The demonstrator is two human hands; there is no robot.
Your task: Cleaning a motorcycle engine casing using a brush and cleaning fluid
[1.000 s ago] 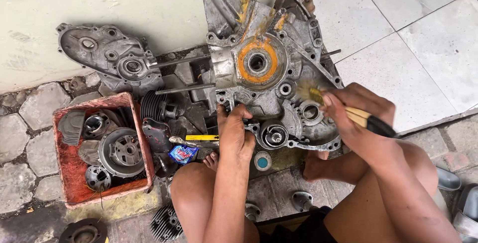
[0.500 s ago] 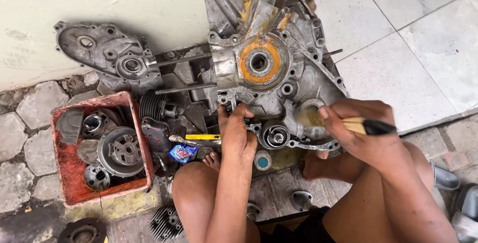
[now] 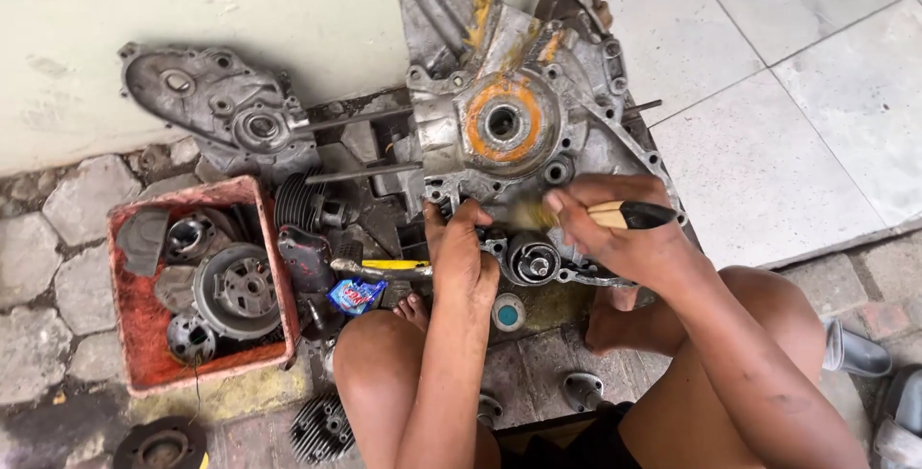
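Well – blue sachet (image 3: 356, 294) nr red tray (image 3: 144, 373), left hand (image 3: 461, 260) beside

Both forearms are bare and sleeveless, smudged with dark grease, as are the left hand (image 3: 461, 258) and right hand (image 3: 624, 239). Legs and feet bare too; dark shorts show between the thighs.

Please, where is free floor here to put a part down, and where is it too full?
Free: the pale tiles right of the engine case, and the stones left of the red tray. Crowded: between tray and case, around the left hand, and the tray itself.
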